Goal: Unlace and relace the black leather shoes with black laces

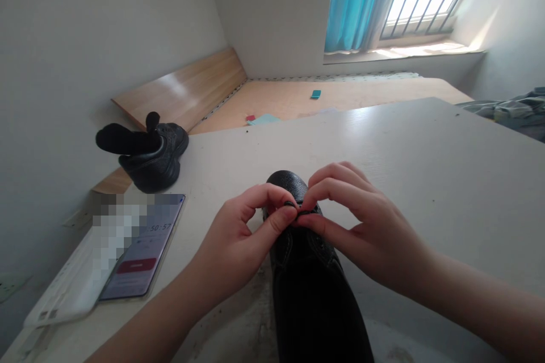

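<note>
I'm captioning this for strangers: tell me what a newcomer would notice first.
Probably the left hand and right hand, pinching what looks like a dark lace over a black shoe below center. Next, perhaps, the bright blue curtain at the top, right of center, and a second shoe at left.

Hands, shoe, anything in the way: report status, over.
Left grip, right grip: both pinching dark lace. Shoe beneath: toe pointing away; tied or not, can't tell. Phone off left, not blocking.
</note>
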{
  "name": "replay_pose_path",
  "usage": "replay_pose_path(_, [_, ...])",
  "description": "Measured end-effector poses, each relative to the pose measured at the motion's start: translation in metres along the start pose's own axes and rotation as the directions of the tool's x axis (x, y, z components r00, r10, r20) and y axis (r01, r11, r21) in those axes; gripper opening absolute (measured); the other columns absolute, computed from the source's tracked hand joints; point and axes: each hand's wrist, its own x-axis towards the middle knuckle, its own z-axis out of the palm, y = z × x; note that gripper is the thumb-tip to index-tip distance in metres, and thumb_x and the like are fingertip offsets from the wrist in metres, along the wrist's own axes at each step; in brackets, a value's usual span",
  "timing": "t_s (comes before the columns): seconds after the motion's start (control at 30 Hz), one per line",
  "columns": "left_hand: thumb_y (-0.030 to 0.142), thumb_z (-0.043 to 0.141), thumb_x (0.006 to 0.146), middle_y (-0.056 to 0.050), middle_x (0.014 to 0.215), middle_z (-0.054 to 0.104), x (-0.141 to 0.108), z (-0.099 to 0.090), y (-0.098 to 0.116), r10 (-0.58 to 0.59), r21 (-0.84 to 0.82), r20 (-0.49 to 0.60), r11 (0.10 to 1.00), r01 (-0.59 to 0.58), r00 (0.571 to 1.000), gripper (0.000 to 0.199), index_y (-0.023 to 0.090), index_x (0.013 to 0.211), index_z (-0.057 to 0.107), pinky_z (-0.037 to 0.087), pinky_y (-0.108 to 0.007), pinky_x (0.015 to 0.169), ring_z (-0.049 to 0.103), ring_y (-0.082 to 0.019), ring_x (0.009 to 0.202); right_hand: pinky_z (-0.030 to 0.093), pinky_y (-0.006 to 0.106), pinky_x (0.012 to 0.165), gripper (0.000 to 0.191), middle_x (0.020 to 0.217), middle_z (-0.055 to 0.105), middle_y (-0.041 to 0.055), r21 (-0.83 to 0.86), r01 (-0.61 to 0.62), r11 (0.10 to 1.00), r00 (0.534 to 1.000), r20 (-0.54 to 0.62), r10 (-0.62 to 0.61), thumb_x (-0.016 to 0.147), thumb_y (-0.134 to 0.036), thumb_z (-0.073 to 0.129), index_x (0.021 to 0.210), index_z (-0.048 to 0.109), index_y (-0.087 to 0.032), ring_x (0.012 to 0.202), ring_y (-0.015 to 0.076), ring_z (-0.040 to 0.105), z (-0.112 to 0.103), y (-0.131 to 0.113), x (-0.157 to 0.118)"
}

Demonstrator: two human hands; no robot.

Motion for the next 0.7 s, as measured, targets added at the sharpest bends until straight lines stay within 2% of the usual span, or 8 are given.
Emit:
replay_pose_path(0.17, [0.031, 0.064, 0.089, 0.001, 0.075, 0.066, 0.0005, 0.0006, 0.0031, -0.051, -0.001, -0.005, 0.999, 0.051, 0.999, 0.015, 0.019, 0.08, 0.066, 0.045, -0.023, 0.068, 0.057, -0.013, 0.071, 0.046, 0.03, 0.08, 0.005, 0.087, 0.06, 0.0048, -0.143, 0.19, 0.971, 0.977, -0.072, -0.202, 0.091, -0.016, 0.064, 0.087, 0.062, -0.019, 0.088, 0.0172, 0.053, 0.0002, -0.0018, -0.0013])
replay_pose_path(0.33, [0.035, 0.066, 0.088, 0.002, 0.073, 0.065, -0.0007, 0.0005, -0.0013, -0.121, -0.074, 0.029, 0.99, 0.123, 0.992, 0.017, 0.019, 0.084, 0.068, 0.044, -0.022, 0.066, 0.055, -0.012, 0.069, 0.047, 0.031, 0.088, 0.003, 0.091, 0.066, 0.0054, -0.144, 0.253, 0.957, 0.967, 0.004, -0.255, 0.09, -0.017, 0.066, 0.088, 0.064, -0.017, 0.098, 0.0185, 0.056, -0.0005, -0.0012, -0.0007])
replay_pose_path(0.47, [0.037, 0.07, 0.085, 0.001, 0.074, 0.067, -0.0006, 0.0, -0.0048, -0.166, -0.125, 0.014, 0.978, 0.166, 0.986, 0.018, 0.019, 0.085, 0.071, 0.045, -0.023, 0.067, 0.057, -0.013, 0.071, 0.048, 0.03, 0.085, 0.003, 0.093, 0.064, 0.0058, -0.098, 0.206, 0.974, 0.978, 0.023, -0.205, 0.089, -0.014, 0.065, 0.087, 0.064, -0.016, 0.096, 0.0173, 0.055, -0.0018, -0.0003, 0.0009])
replay_pose_path(0.7, [0.028, 0.075, 0.08, 0.004, 0.075, 0.068, -0.0011, 0.0, -0.0027, -0.085, -0.098, 0.0, 0.992, 0.085, 0.996, 0.008, 0.022, 0.084, 0.073, 0.046, -0.022, 0.069, 0.057, -0.012, 0.072, 0.045, 0.026, 0.077, 0.013, 0.089, 0.061, 0.0027, -0.031, 0.065, 0.997, 0.998, 0.013, -0.065, 0.082, -0.005, 0.063, 0.085, 0.058, -0.016, 0.087, 0.0137, 0.053, 0.0014, -0.0016, -0.0002])
